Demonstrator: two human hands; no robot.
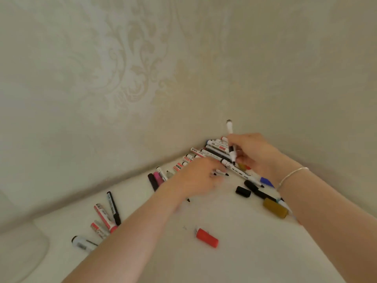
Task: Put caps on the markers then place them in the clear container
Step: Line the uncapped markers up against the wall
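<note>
I hold a white marker (230,139) in my right hand (253,154), fingers curled round its lower half, so it stands nearly upright with its black tip pointing down and its black-ringed tail end up against the wall (122,68). My left hand (195,178) lies palm-down over the pile of markers (212,149) heaped in the far corner of the white table (234,262); it is blurred, its fingers reach forward onto the pens, and I cannot tell whether they grip anything. A thin silver bracelet (291,175) circles my right wrist.

Just beside my right forearm, towards the right edge of the table, lie a black cap (243,192), a blue cap (266,181) and an olive-brown cap (275,208). A red cap (207,237) lies alone in the middle of the table, well apart from the pile. Left of my left hand a black marker (152,181) and a pink marker (158,178) lie side by side. Nearer the left edge, along the wall, lie a thin black pen (113,208), two red-and-white markers (104,218) and a white marker with a black end (82,243), partly hidden by my left forearm.
</note>
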